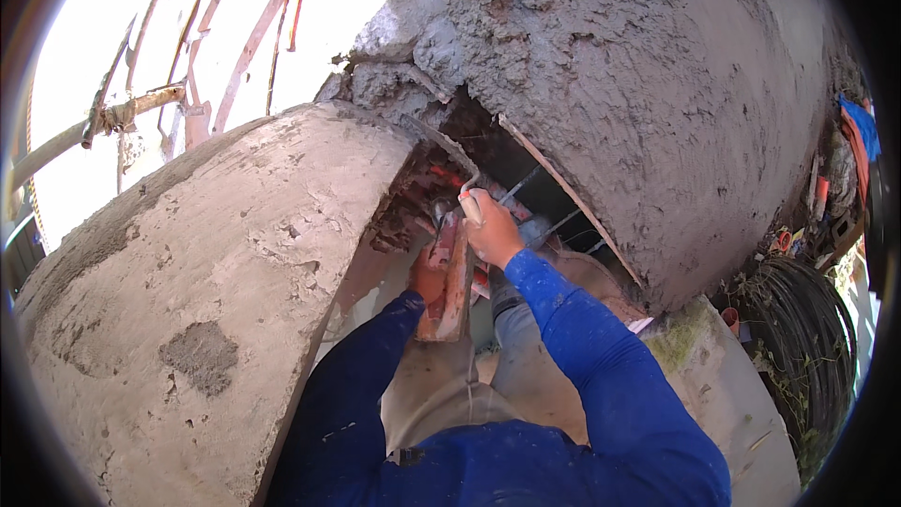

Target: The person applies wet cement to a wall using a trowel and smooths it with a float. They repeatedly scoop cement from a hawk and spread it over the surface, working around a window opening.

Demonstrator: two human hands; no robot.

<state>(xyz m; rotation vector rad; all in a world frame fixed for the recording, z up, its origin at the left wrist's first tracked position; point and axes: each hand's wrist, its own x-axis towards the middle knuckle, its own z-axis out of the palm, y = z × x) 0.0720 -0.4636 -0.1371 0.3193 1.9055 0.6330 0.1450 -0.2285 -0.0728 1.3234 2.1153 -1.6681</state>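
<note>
In my right hand I grip a trowel by its light handle. Its mortar-coated blade points up and left, over the dark gap between two cement surfaces. My left hand is closed round the left side of a reddish, mortar-stained wooden board, just below the trowel. The board is upright in front of my legs, and some of my left fingers are hidden behind it. Rough wet mortar covers the large surface beyond my right hand. To the left lies a smoother, paler cement surface.
A thin wooden strip edges the gap on its right, with metal rods crossing inside. Coiled black hose lies at the right. Weathered poles stand at the far left, and a blue cloth hangs far right.
</note>
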